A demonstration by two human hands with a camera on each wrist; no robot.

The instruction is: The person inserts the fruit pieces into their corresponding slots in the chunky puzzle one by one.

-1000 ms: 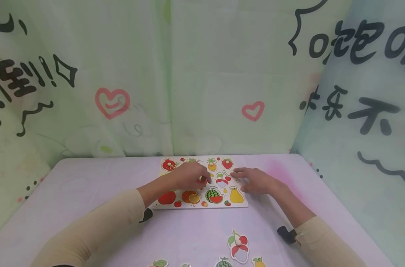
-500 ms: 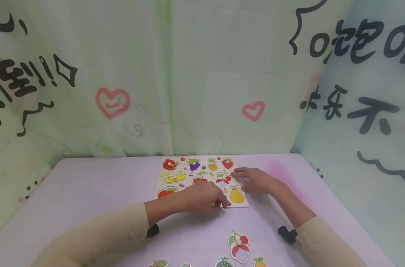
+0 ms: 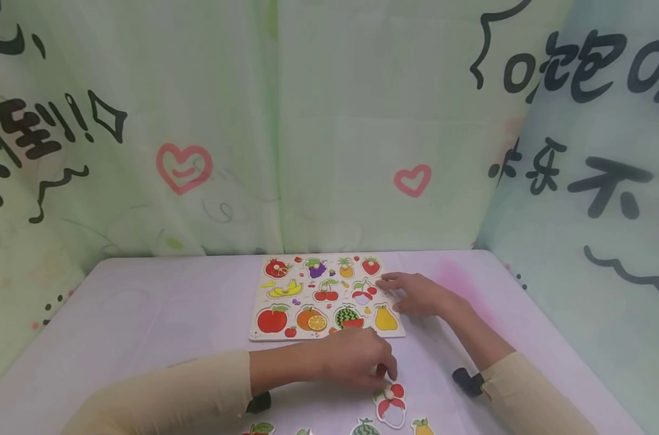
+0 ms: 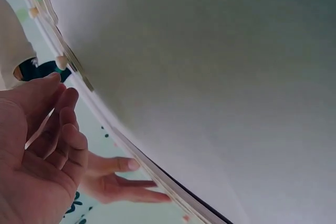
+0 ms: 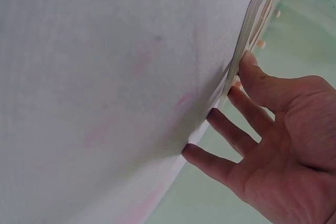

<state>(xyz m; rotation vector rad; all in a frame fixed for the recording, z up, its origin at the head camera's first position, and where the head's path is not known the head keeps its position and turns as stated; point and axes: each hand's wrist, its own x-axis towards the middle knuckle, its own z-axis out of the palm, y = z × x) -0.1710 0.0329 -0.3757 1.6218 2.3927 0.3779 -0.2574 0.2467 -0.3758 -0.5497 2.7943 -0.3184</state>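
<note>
A lychee puzzle piece [image 3: 391,412] with red shell, white flesh and a small knob lies on the table in front of the fruit puzzle board [image 3: 261,337]. My left hand [image 3: 356,359] hovers at the top of this piece, its fingers loosely bent. In the left wrist view, the thumb and finger tips come close beneath a pale knob [image 4: 61,62], with a gap showing. My right hand [image 3: 418,294] rests at the board's right edge, fingers spread on the tabletop. In the right wrist view, its thumb [image 5: 248,59] presses against the board's side [image 5: 252,27].
Several more pieces lie at the near edge, among them a watermelon [image 3: 365,428], a yellow pear-like piece [image 3: 421,428] and a leafy red one [image 3: 260,429], all partly cut off. Printed curtains [image 3: 334,121] stand behind the table.
My left hand has come back from the middle of the board, across its front edge, to the lychee piece, uncovering the fruits. My right hand has stayed put at the board's edge.
</note>
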